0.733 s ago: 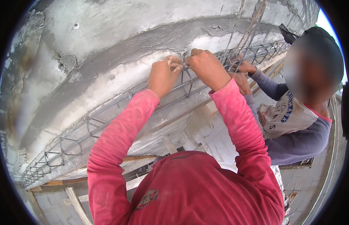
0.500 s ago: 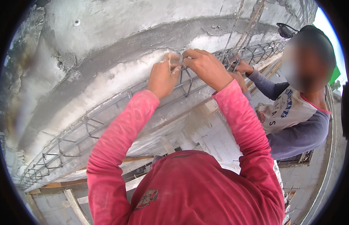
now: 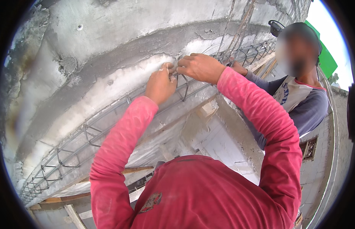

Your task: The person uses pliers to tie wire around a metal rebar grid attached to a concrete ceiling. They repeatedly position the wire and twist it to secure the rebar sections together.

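A small round emblem (image 3: 151,201) in dull gold and dark tones sits on the chest of the person's red shirt, low in the view; a green panel (image 3: 325,57) shows behind the co-worker at the upper right, and blue lettering runs down the co-worker's pale vest (image 3: 288,93). Since the earlier frames the two hands have hardly shifted along the rebar cage (image 3: 108,122), which runs slantwise below the rough concrete beam (image 3: 120,49); the co-worker's head now sits a little higher and nearer the right rim. The left hand (image 3: 160,84) is closed into a loose fist, its fingers (image 3: 168,68) pressed together and pinching at a thin tie wire (image 3: 173,74) where a stirrup (image 3: 184,88) meets the upper bar. The right hand (image 3: 200,67) lies just beside it, fingers bent and closed on the same wire joint, the knuckles touching the left hand's fingertips. The co-worker's hand (image 3: 238,68) grips the cage just behind the right wrist.
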A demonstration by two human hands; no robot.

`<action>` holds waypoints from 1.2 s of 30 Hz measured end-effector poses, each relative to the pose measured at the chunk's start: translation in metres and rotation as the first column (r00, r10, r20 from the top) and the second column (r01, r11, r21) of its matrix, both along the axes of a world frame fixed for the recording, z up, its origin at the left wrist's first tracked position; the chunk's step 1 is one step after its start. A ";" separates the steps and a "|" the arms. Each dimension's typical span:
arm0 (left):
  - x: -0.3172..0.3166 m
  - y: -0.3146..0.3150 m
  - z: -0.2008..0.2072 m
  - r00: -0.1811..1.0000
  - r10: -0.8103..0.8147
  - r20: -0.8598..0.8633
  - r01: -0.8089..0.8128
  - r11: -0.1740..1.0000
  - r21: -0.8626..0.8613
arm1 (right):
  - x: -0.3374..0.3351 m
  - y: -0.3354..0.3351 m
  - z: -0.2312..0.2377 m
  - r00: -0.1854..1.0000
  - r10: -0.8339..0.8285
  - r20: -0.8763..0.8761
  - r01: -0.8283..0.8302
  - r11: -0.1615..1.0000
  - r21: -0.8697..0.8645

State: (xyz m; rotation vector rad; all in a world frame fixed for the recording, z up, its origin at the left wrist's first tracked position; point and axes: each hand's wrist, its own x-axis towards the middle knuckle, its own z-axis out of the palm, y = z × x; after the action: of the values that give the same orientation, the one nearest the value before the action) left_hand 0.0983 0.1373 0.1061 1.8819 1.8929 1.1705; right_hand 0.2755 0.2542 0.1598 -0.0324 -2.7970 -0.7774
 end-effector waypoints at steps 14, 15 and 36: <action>-0.008 -0.001 0.010 0.982 -0.135 -0.132 0.110 0.977 -0.181 | -0.016 0.005 0.025 0.960 -0.130 0.249 0.176 0.969 -0.175; -0.007 -0.002 0.010 0.978 -0.133 -0.160 0.106 0.980 -0.168 | -0.019 0.002 0.031 0.943 -0.148 0.298 0.213 0.956 -0.200; -0.012 -0.004 0.015 0.965 -0.186 -0.186 0.147 0.968 -0.204 | -0.001 0.036 0.012 0.998 0.048 0.046 -0.039 0.981 -0.189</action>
State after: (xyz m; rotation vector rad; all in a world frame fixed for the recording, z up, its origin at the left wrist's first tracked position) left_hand 0.0863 0.1335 0.1207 2.0734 1.8256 0.7432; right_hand 0.2747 0.2902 0.1715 0.0156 -2.8993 -0.5084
